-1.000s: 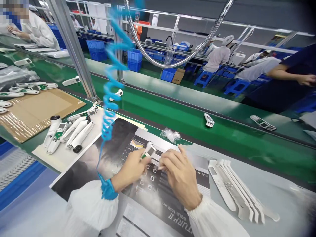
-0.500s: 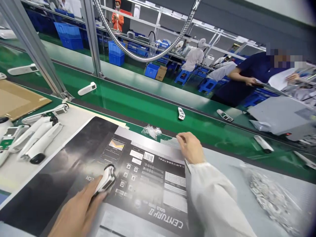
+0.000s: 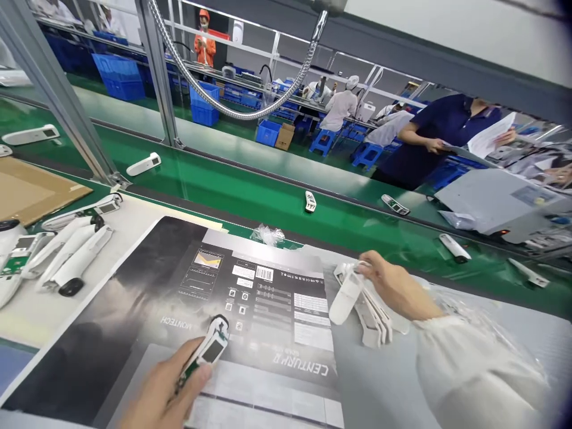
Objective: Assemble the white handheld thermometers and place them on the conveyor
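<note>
My left hand (image 3: 172, 381) is wrapped round a white handheld thermometer housing (image 3: 214, 342) with a small dark screen and a strip of green circuit board showing. It is held tilted above a dark printed sheet (image 3: 134, 298). Right of the sheet, my right hand (image 3: 388, 283) is closed, thumb and fingertips pinching the top end of a white plastic shell (image 3: 346, 298). Several similar white shells (image 3: 375, 322) lie fanned together just under and beside that hand. How firmly the fingers hold the shell is partly hidden.
Several white housings (image 3: 84, 256) lie at the left beside a cardboard sheet (image 3: 36, 185). Crumpled clear plastic (image 3: 268, 234) sits at the sheet's far edge. Spaced-out device parts (image 3: 310, 201) rest on the green conveyor (image 3: 241, 190). A metal post (image 3: 62, 89) rises at left; people are beyond.
My right hand has moved right, from the printed sheet's far edge to the white shells, and now pinches one. The thermometer housing in my left hand has shifted slightly right and shows more clearly.
</note>
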### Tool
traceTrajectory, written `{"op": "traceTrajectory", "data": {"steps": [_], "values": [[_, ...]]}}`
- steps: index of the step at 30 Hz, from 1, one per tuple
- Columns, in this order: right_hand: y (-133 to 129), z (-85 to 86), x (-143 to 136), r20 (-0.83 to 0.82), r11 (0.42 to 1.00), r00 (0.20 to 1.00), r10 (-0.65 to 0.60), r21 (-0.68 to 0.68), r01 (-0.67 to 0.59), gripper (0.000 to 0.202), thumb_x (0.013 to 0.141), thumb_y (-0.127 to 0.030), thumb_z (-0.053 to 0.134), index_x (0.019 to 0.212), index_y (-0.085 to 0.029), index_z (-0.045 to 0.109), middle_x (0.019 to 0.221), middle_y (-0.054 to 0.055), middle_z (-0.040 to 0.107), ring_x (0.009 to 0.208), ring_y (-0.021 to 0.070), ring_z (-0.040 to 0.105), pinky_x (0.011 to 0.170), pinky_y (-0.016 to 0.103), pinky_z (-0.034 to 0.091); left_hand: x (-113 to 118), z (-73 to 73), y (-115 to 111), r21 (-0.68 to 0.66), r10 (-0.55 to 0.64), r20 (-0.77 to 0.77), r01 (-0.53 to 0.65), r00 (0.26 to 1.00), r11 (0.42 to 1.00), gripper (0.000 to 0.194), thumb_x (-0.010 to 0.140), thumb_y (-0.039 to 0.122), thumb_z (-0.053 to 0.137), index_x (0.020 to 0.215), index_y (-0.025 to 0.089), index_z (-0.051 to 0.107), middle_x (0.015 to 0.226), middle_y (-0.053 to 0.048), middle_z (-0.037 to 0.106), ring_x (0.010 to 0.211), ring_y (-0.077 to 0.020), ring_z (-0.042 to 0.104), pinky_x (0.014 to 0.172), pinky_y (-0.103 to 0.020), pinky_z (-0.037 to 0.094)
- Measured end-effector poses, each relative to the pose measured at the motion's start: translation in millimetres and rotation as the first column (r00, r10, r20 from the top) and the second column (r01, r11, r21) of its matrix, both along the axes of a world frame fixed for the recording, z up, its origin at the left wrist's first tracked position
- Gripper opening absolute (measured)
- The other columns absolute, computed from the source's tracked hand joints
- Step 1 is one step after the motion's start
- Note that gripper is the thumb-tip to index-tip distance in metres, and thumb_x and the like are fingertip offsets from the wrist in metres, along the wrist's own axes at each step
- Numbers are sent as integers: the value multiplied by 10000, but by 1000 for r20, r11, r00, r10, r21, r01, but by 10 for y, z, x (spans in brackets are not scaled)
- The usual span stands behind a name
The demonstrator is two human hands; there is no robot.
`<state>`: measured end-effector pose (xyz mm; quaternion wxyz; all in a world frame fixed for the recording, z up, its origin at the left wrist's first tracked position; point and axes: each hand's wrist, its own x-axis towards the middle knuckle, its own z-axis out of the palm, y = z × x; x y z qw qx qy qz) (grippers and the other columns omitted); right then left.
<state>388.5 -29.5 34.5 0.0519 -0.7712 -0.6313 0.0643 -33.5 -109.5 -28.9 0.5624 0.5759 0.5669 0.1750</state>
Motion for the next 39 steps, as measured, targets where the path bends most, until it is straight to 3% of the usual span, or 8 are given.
{"op": "traceTrajectory", "data": {"steps": [4, 7, 12, 16, 24, 30, 35, 39], "values": [[-282, 321, 13, -366, 971, 903, -226, -6, 241, 321, 909, -523, 422, 1033, -255, 546, 832, 51, 679, 659, 206, 620, 652, 358, 490, 75, 183, 220, -152, 170, 142, -148, 975, 977, 593, 910, 681, 362, 1115, 208, 654, 783, -25, 672, 618, -168, 575, 625, -270, 495], [-423, 353, -273, -612, 973, 759, -220, -78, 219, 471, 847, -611, 531, 1159, -258, 548, 820, 44, 658, 676, 205, 614, 654, 363, 524, 221, 244, 423, -7, 121, 182, -121, 976, 993, 521, 937, 603, 400, 1185, 209, 633, 884, -42, 688, 721, -182, 607, 674, -285, 501], [-482, 67, -1092, -939, 990, 330, -97, -124, -62, 494, 788, -532, 698, 1188, -259, 600, 852, 1, 615, 789, 164, 608, 773, 324, 541, 599, 203, 627, 466, 2, 203, -98, 979, 879, 420, 935, 395, 545, 1332, 259, 541, 1328, -52, 589, 1183, -211, 559, 1028, -351, 433], [-476, -254, -1547, -996, 994, 76, -45, -53, -96, 444, 765, -463, 749, 1122, -219, 647, 918, 23, 629, 774, 147, 596, 732, 309, 548, 801, 89, 631, 555, -141, 188, 14, 972, 832, 355, 906, 296, 609, 1258, 250, 601, 1263, -42, 631, 1152, -209, 582, 1007, -343, 457], [-529, -540, -1659, -997, 999, 62, 39, 39, 5, 418, 807, -441, 722, 1152, -216, 646, 1005, 53, 681, 760, 150, 595, 705, 290, 523, 787, -71, 560, 372, -106, 369, -42, 923, 927, 322, 910, 347, 625, 1208, 226, 636, 1204, -41, 672, 1098, -204, 629, 954, -305, 504], [-489, -554, -1811, -997, 980, 63, 33, 45, 196, 364, 795, -510, 711, 1008, -216, 682, 942, 47, 688, 852, 193, 607, 785, 310, 494, 903, -198, 434, 628, -132, 20, 90, 991, 773, 406, 989, 388, 453, 1356, 232, 531, 1295, -103, 616, 1175, -245, 594, 994, -372, 489], [-359, -559, -2056, -814, 889, -572, -102, -333, 315, 508, 797, -703, 552, 646, -219, 561, 439, -55, 406, 470, 145, 456, 517, 292, 437, 927, -251, 365, 586, -217, -451, 470, 866, 660, 326, 966, 416, 487, 1131, 169, 621, 956, -111, 717, 803, -256, 705, 749, -353, 554], [-323, -591, -2140, -676, 918, -731, -87, -340, 205, 470, 804, -652, 591, 646, -213, 534, 484, -57, 420, 497, 126, 470, 525, 264, 439, 730, -142, 536, 516, -258, -586, 600, 768, 611, 397, 959, 508, 468, 1036, 157, 636, 861, -114, 724, 759, -283, 710, 722, -379, 543]]}}
